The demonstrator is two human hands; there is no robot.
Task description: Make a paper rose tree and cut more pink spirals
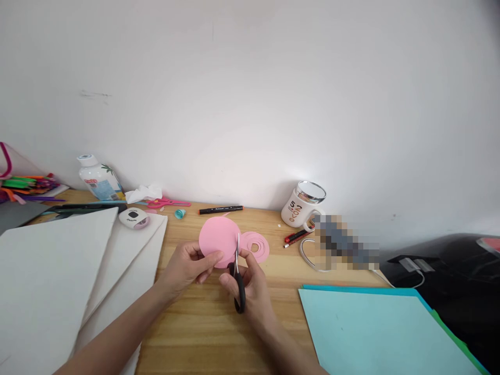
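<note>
A round piece of pink paper (219, 237) is pinched at its lower edge by my left hand (195, 264), thumb on top. Black-handled scissors (239, 291) are in my right hand (252, 284), fingers around the handles. Their blades point up and lie at the right side of the pink circle. Whether the blades are apart or closed I cannot tell. Just behind, on the wooden table, rests a pink paper spiral (261, 249), partly hidden by the circle and my right hand.
White sheets (50, 271) cover the left side, with a white tape dispenser (134, 218) on them. Pink scissors (170, 202), a black marker (221, 210) and a mug (302, 205) stand or lie along the wall. Light-blue paper (375, 328) lies at the right.
</note>
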